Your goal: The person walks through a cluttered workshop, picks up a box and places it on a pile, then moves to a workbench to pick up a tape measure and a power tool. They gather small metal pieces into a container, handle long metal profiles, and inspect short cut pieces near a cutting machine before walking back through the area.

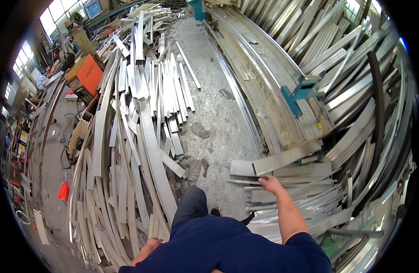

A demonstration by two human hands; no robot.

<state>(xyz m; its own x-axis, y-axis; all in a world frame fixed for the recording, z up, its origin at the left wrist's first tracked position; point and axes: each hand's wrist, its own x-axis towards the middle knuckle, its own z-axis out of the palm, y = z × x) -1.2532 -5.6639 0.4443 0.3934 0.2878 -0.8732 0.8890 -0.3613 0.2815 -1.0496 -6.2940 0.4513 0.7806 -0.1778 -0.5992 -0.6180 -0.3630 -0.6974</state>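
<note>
On the right, my right hand [270,184] reaches over a stack of aluminium lengths [291,196]. Its fingers are closed at the near edge of a flat rectangular aluminium profile [286,158], which lies tilted across the stack, its far end slightly blurred. At the lower left, my left hand [150,248] is low beside my body, next to the long aluminium strips [148,154] of the left pile. Its fingers are partly hidden, so what it holds, if anything, does not show.
A concrete aisle [209,118] runs between the piles. Along its right side lies a long bench [268,91] with a blue-green metal bracket [298,95]. Profiles lean in racks at the right. An orange-sided box [87,75] and a red bag [63,191] are left.
</note>
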